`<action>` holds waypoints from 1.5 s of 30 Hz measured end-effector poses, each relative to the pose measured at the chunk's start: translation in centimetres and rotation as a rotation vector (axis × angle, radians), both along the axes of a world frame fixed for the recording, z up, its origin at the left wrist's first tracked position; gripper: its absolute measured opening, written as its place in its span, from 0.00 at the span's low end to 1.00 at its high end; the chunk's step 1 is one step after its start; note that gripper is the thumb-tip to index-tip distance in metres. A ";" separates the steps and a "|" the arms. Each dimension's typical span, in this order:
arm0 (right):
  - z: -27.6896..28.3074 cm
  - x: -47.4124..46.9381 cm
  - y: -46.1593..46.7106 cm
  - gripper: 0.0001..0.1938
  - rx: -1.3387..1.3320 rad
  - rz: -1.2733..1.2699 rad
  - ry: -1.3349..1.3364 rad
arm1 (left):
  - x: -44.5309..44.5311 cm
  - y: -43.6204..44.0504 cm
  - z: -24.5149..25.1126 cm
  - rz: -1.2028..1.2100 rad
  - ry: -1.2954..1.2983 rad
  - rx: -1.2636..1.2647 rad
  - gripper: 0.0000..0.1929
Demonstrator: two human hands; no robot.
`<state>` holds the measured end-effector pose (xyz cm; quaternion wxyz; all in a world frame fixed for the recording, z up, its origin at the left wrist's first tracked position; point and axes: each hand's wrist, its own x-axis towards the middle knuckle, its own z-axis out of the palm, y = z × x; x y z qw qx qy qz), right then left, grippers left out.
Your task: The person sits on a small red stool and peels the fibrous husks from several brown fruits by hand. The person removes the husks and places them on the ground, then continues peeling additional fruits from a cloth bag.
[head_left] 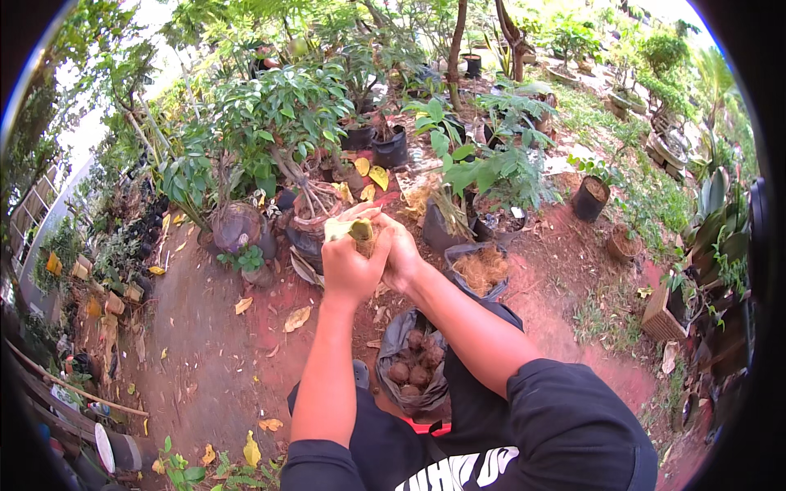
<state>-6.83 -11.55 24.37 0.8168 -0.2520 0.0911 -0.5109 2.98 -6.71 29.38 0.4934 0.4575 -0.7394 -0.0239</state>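
Both arms reach forward over the ground. My left hand [353, 270] and my right hand [399, 251] are cupped together around a small plant piece [361, 231] with a green top and a brown fibrous base; a pale green leaf-like part shows at the left. The fingers partly hide it. Between my legs stands an open black plastic bag [393, 356] with several round brown fibrous balls [419, 368] in it. Just beyond it, another black bag [457, 251] holds loose orange-brown fibre [482, 270].
Potted shrubs [276, 110] and black grow bags [390, 147] stand ahead. A small black pot [591, 199] and a brown pot [624, 243] are at the right, near a tilted woven planter [663, 316]. A person [263, 61] is partly visible behind the foliage.
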 end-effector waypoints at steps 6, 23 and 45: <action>1.2 -1.9 -0.6 0.17 0.090 0.318 0.209 | 1.2 1.2 1.0 -0.147 -0.057 -0.040 0.30; 0.0 1.5 2.3 0.14 -0.160 0.163 -0.257 | -0.9 2.8 -1.2 0.216 0.166 -0.349 0.12; 3.2 0.4 3.5 0.21 -0.010 0.083 0.374 | 2.3 1.6 0.5 -0.213 0.552 0.184 0.14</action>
